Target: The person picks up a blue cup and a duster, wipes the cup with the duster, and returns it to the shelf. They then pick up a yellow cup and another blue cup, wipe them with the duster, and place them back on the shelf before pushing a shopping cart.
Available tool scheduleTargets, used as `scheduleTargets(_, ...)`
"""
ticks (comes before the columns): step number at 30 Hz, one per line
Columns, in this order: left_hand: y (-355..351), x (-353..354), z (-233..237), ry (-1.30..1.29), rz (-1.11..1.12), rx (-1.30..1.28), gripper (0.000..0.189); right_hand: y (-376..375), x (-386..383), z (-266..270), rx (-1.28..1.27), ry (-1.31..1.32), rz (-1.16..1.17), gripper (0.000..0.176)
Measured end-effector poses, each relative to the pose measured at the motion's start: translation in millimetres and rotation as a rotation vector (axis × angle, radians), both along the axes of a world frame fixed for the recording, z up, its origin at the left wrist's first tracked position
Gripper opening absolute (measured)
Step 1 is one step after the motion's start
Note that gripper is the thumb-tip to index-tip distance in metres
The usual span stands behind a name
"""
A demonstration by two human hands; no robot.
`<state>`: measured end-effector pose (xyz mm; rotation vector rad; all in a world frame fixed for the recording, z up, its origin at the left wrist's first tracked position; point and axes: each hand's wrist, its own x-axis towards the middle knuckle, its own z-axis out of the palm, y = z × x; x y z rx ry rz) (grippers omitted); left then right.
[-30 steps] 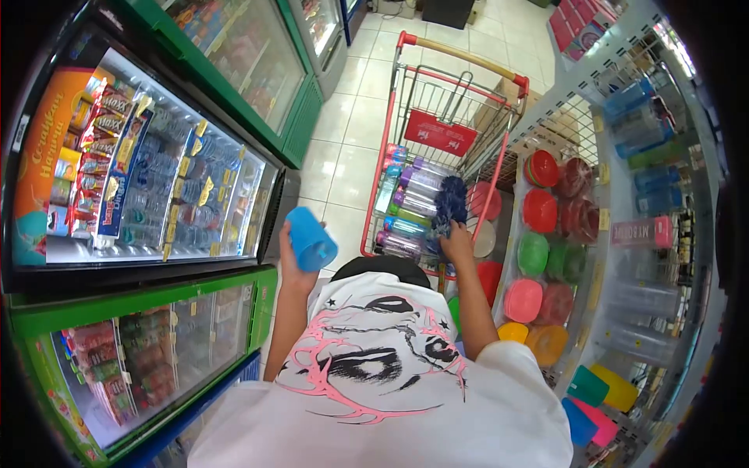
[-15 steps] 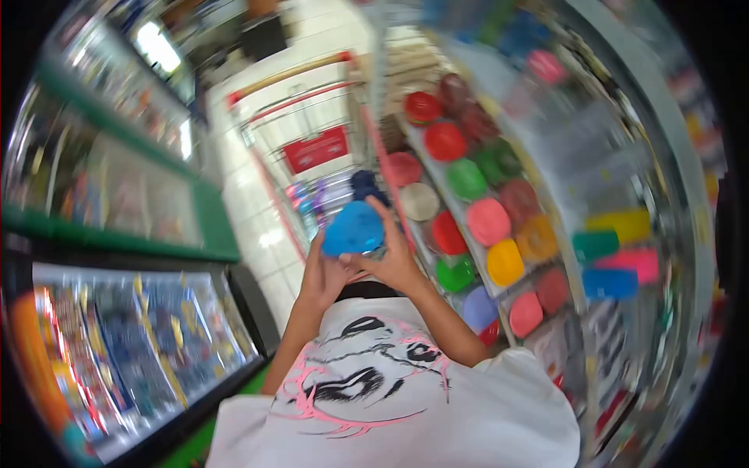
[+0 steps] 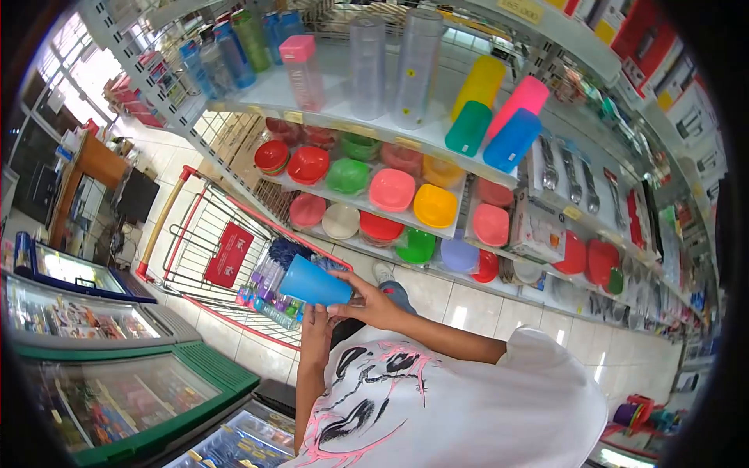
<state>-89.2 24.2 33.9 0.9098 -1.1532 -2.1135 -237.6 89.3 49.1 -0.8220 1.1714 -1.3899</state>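
Note:
A plain blue plastic cup [image 3: 314, 281] lies tilted on its side in front of my chest, its wide end pointing up and left. My right hand [image 3: 370, 304] is closed around its narrower end. From below, my left hand [image 3: 315, 334] has its fingers pressed against the cup's lower side near that same end. Just beyond the cup is a shopping cart [image 3: 228, 254] with a red sign. In the cart lie a dark blue fuzzy bundle [image 3: 287, 251] and several small bottles [image 3: 268, 308] with purple and teal parts.
Shelves at the front hold stacked coloured bowls [image 3: 392, 189], clear tall bottles [image 3: 419, 70] and several tumblers, including a yellow tumbler [image 3: 477, 84] and a green tumbler [image 3: 469, 126]. Packed cutlery [image 3: 573, 175] hangs farther right. A green-framed freezer [image 3: 133, 398] stands at my left.
My view has swung right toward the shelves and sharpened. The blue cup has turned from end-on to side-on, with both hands still on it.

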Motion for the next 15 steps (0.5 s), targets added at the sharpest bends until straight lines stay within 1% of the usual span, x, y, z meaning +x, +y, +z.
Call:
scheduleTargets(2, 3.3, -4.9, -2.4, -0.004, -0.097, 0.001, 0.042, 4.2, -10.7, 15.7, -0.051, 0.142, -0.025, 0.067)
scheduleTargets(3, 1.2, -7.2, -0.3, 0.073, -0.129, 0.08, 0.043, 3.8, -20.5, 18.4, -0.053, 0.201, -0.022, 0.071)
scheduleTargets(5, -2.1, -15.0, 20.3, 0.063, -0.153, 0.075, 0.044, 2.7, -45.8, 25.8, -0.126, 0.388, -0.129, 0.07)
scheduleTargets(7, -6.8, -15.4, 28.7, 0.03, -0.205, 0.032, 0.049, 9.2, -79.9, 59.1, -0.074, 0.569, -0.342, 0.067)
scheduleTargets(8, -10.2, -12.9, 27.9, 0.034, -0.211, 0.029, 0.049, 14.4, -100.2, 73.1, -0.092, 0.603, -0.434, 0.065)
scheduleTargets(9, -12.4, -8.5, 24.8, -0.056, -0.182, -0.032, 0.051, 20.0, -120.8, 85.5, -0.111, 0.637, -0.524, 0.063)
scheduleTargets(10, -14.5, -3.1, 20.0, -0.144, -0.151, -0.093, 0.052, 24.9, -142.9, 96.1, -0.226, 0.618, -0.62, 0.062)
scheduleTargets(11, -16.4, 5.0, 9.5, -0.201, -0.097, -0.082, 0.051, 30.9, -160.6, 108.0, -0.342, 0.6, -0.714, 0.06)
scheduleTargets(12, -16.6, 14.0, 1.4, -0.192, -0.104, -0.083, 0.051, 40.7, -167.5, 132.3, -0.352, 0.515, -0.795, 0.058)
scheduleTargets(13, -15.6, 23.9, -6.3, -0.233, -0.041, -0.035, 0.048, 50.5, -174.5, 152.8, -0.36, 0.43, -0.875, 0.056)
scheduleTargets(14, -14.2, 34.3, -14.9, -0.275, 0.021, 0.014, 0.045, 58.3, -192.0, 158.9, -0.405, 0.411, -0.936, 0.054)
scheduleTargets(15, -12.9, 45.4, -24.9, -0.268, 0.011, 0.015, 0.045, 65.1, -209.7, 165.2, -0.451, 0.39, -0.997, 0.052)
